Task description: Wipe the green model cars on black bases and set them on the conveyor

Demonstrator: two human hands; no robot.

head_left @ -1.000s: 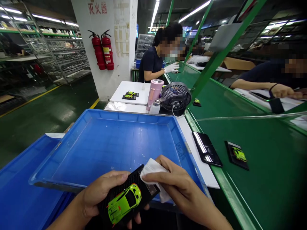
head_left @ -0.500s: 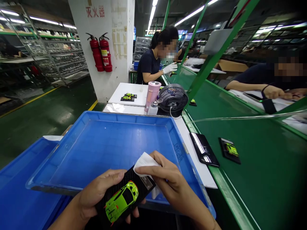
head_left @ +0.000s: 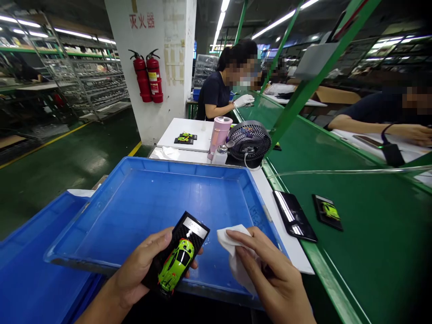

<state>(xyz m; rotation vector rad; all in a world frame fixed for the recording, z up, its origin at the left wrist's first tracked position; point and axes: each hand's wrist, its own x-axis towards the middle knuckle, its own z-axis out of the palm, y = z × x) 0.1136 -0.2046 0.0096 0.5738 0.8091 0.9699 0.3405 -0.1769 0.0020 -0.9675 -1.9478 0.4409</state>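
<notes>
My left hand (head_left: 143, 258) grips a black base by its sides, and a bright green model car (head_left: 177, 265) sits on that base. A silver label plate (head_left: 194, 227) shows at the base's far end. To the right, my right hand (head_left: 270, 270) pinches a crumpled white cloth (head_left: 236, 238), held apart from the base. Both hands are over the near edge of a shallow blue tray (head_left: 151, 180).
A black tablet-like device (head_left: 294, 215) lies at the right, beside a green conveyor (head_left: 371, 234) carrying another model car (head_left: 329, 211). Past the tray stand a fan (head_left: 249, 141), a pink tumbler (head_left: 219, 135) and a small bottle (head_left: 220, 155). A co-worker (head_left: 216, 90) sits beyond.
My right hand has drawn the cloth off the base's label end, moving right. The label plate is now uncovered, and my left hand has turned the base slightly more upright in view.
</notes>
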